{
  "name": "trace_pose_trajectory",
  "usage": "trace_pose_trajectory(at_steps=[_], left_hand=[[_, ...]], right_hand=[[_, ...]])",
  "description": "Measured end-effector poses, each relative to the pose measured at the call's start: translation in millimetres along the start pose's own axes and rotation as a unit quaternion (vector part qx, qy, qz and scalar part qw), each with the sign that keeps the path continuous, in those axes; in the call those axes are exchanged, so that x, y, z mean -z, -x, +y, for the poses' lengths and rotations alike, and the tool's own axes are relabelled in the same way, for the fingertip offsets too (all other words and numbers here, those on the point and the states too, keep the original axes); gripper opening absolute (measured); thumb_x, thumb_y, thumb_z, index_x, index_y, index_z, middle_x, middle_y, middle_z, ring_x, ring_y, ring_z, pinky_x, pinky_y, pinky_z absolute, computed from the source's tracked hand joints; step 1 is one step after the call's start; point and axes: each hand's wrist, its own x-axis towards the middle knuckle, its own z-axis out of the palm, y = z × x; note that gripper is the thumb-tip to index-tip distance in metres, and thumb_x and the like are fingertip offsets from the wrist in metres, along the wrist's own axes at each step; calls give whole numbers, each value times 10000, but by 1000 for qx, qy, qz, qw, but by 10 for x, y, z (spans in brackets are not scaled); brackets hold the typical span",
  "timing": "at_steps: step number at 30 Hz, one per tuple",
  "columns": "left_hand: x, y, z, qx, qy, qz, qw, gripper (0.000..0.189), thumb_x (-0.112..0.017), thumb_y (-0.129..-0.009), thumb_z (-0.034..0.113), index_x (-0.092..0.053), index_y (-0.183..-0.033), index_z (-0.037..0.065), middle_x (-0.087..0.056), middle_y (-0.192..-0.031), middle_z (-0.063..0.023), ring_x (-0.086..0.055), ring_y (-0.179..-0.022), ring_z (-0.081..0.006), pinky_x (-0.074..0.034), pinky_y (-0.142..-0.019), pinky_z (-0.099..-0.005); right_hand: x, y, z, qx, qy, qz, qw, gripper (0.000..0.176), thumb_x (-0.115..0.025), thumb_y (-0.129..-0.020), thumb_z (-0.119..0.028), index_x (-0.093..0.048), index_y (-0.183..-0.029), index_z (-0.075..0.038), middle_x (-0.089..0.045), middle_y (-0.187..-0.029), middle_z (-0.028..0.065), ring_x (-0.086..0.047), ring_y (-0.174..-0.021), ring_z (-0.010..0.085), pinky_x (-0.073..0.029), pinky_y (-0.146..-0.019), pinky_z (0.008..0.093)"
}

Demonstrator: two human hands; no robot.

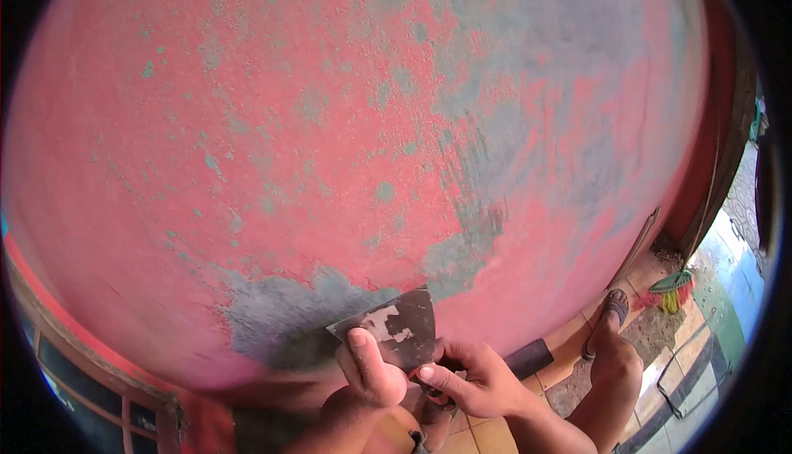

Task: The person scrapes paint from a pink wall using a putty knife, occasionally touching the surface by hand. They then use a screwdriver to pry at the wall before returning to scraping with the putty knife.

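A wide scraper (414,322) with a dark metal blade, marked with pale patches, is held in front of the wall (313,148). My right hand (474,380) is closed around its handle, thumb on top, and a bit of orange handle shows beside the thumb. My left hand (373,373) is at the blade's lower left side, one digit over the blade's face and the other fingers curled. The wall has pink paint with greenish specks, and grey patches where the paint is gone, including one just behind the blade.
A broom with red and yellow bristles (670,295) lies on the tiled floor at right. Near it is a sandalled foot (612,315). A dark flat piece (528,358) rests by the wall's base. A window frame (91,384) is at lower left.
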Motion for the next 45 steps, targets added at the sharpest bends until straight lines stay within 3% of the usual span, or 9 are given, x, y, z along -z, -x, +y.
trace_pose_trajectory(at_steps=[4,12,17,18,21,24,31,37,45], left_hand=[[-47,11,21,-50,-110,1,993,496,-373,-1050,396,-636,-1056,-24,-653,-1022,-99,-621,-914,-191,-505,-746,-323],[-48,111,-54,-11,-132,-57,990,323,-444,-1048,218,-631,-1056,-46,-663,-987,-81,-594,-899,-129,-466,-738,-311],[34,-10,-122,-312,-263,-97,908,365,-595,-981,333,-623,-1068,-20,-683,-1026,-153,-648,-948,-310,-498,-866,-360],[68,-90,-70,-404,-327,-79,851,470,-647,-938,383,-620,-1197,-9,-629,-1215,-238,-581,-1127,-426,-438,-992,-495],[-109,-44,116,-345,-597,16,724,644,-560,-956,480,-537,-1378,-6,-381,-1475,-348,-368,-1350,-519,-282,-1034,-686],[-162,-11,-120,-277,-744,-88,601,759,-589,-922,549,-421,-1514,104,-193,-1598,-306,-211,-1458,-493,-155,-1037,-768],[-249,127,-386,-206,-615,-402,646,732,-643,-908,437,-394,-1540,165,-226,-1637,-190,-261,-1495,-346,-202,-1084,-704],[-314,62,-366,-276,-572,-249,731,654,-678,-900,397,-496,-1478,153,-298,-1604,-211,-211,-1508,-403,-115,-1180,-615],[-315,29,-315,-283,-710,-54,642,702,-675,-889,481,-508,-1465,117,-295,-1595,-236,-12,-1507,-502,118,-1109,-709]], right_hand=[[59,90,-136,-44,15,28,999,282,-597,-1023,-279,-639,-955,-9,-625,-774,25,-586,-700,74,-487,-612,261],[154,261,-410,71,81,123,987,511,-638,-963,-74,-369,-1382,37,-660,-858,98,-676,-745,144,-540,-621,267],[289,368,-544,143,35,214,966,547,-540,-937,-6,-362,-1454,0,-630,-832,89,-620,-645,125,-527,-548,247],[302,391,-614,151,11,254,955,559,-527,-929,-18,-358,-1461,-3,-623,-826,85,-616,-632,123,-521,-528,247],[363,435,-722,184,3,340,922,613,-523,-928,-105,-324,-1501,-22,-605,-805,68,-543,-535,99,-481,-464,231],[371,441,-735,197,-13,375,906,611,-525,-947,-130,-336,-1524,-62,-543,-716,21,-511,-482,74,-436,-415,211],[381,476,-776,197,-39,380,903,638,-582,-958,-198,-331,-1531,-70,-478,-651,-10,-484,-466,70,-426,-413,209],[496,605,-846,217,-29,376,900,654,-621,-931,-134,-324,-1500,-1,-663,-852,73,-563,-610,71,-479,-491,212],[538,613,-755,177,-25,286,942,479,-621,-951,-53,-426,-1380,34,-680,-1029,102,-609,-785,87,-498,-633,220]])
